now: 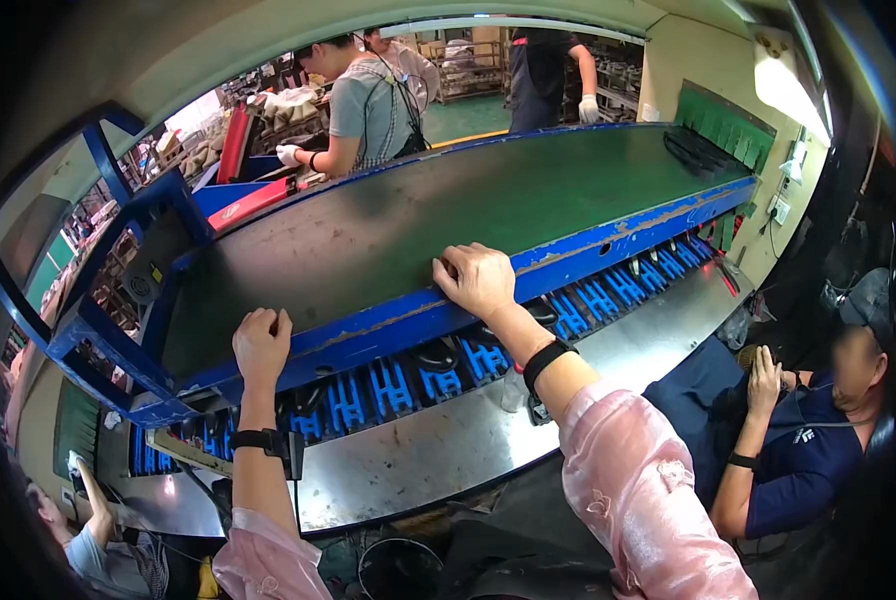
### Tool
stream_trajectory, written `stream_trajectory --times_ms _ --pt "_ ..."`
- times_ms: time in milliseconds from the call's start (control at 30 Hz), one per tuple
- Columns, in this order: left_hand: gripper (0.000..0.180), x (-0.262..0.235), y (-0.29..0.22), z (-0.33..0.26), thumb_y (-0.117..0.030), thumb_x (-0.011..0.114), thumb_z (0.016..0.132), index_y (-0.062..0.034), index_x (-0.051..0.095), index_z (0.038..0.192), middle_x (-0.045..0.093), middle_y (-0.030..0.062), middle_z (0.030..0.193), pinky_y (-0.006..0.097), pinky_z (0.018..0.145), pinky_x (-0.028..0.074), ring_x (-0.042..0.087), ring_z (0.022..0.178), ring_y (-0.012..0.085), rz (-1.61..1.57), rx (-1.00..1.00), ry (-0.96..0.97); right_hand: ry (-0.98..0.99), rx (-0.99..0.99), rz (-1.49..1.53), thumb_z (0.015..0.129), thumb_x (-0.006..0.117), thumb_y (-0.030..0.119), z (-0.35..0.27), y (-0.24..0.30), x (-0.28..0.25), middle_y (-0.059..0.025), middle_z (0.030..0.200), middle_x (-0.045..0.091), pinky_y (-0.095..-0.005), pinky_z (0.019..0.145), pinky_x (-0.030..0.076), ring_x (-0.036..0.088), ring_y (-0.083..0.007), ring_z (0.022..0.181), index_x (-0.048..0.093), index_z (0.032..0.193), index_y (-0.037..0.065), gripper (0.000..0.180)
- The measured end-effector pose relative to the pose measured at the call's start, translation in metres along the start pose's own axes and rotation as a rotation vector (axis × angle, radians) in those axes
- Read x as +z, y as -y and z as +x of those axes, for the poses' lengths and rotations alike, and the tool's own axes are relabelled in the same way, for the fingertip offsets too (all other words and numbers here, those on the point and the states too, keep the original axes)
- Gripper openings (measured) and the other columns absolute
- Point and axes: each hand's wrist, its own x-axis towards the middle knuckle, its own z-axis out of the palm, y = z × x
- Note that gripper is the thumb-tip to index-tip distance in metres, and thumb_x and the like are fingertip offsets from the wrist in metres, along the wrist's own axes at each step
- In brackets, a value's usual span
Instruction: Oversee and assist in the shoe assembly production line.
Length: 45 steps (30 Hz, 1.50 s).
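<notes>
My left hand [261, 345] is curling into a loose fist at the near blue rail [568, 250], toward the left end of the long green belt [398, 215]. My right hand [476, 280] is also curling its fingers inward, resting at the same rail farther right, over the belt's near edge. I cannot tell whether anything is hiding inside either fist. The belt is running from near left to far right in front of me, and a bundle of black strips [706, 155] is lying at its far right end, before a green flap curtain [733, 125]. A black band is circling each of my wrists, and pink sleeves [618, 465] are covering my arms.

Below the rail, a row of blue racks [388, 390] is standing along the metal desk [398, 480], with dark rounded pieces [433, 355] sitting among them. A clear bottle [515, 390] is standing just below my right forearm, and a red-handled tool [725, 280] is lying at the desk's far right. A bucket [400, 570] is sitting on the near side, below the desk.

At right, a co-worker in a dark shirt [808, 465] is sitting with a raised hand [764, 383]. Across the belt, a person in a grey shirt [368, 110] is bending forward with a white-gloved hand [286, 155] near red and blue bins.
</notes>
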Motion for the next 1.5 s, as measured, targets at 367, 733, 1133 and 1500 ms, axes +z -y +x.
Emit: stream_trajectory --times_ms 367,733,1133,1500 --pt "0.028 -0.006 -0.006 -0.001 -0.019 0.066 0.087 -0.0022 0.056 0.067 0.06 0.0154 0.07 0.045 0.061 0.048 0.06 0.065 0.0378 -0.033 -0.093 -0.032 -0.095 -0.011 -0.062 0.081 0.065 0.02 -0.001 0.004 0.01 -0.0091 0.066 0.064 -0.0423 0.059 0.053 0.065 -0.0292 0.064 0.059 0.063 0.009 0.022" --pt "0.027 -0.001 -0.006 -0.002 -0.02 0.067 0.085 -0.0044 0.057 0.065 0.062 0.0143 0.066 0.046 0.059 0.049 0.061 0.064 0.0352 -0.025 -0.087 -0.074 -0.072 -0.015 -0.075 0.083 0.064 0.016 -0.002 0.003 0.003 -0.0067 0.065 0.063 -0.0402 0.059 0.052 0.063 -0.0262 0.063 0.059 0.067 0.008 0.018" --pt "0.028 0.001 -0.008 0.0 -0.016 0.067 0.085 -0.0043 0.054 0.064 0.058 0.0121 0.063 0.045 0.059 0.048 0.059 0.064 0.033 0.001 -0.06 -0.077 -0.101 -0.013 -0.09 0.083 0.064 0.013 -0.004 0.001 0.003 -0.0066 0.061 0.06 -0.0387 0.057 0.051 0.061 -0.0254 0.06 0.059 0.068 0.008 0.017" --pt "0.031 -0.001 -0.01 0.0 -0.02 0.066 0.087 -0.0041 0.057 0.061 0.06 0.0137 0.061 0.045 0.057 0.048 0.06 0.06 0.0337 -0.011 -0.073 -0.065 -0.122 -0.024 -0.075 0.084 0.064 0.013 -0.003 0.0 0.002 -0.0062 0.062 0.059 -0.0384 0.057 0.05 0.06 -0.0252 0.059 0.057 0.067 0.008 0.019"
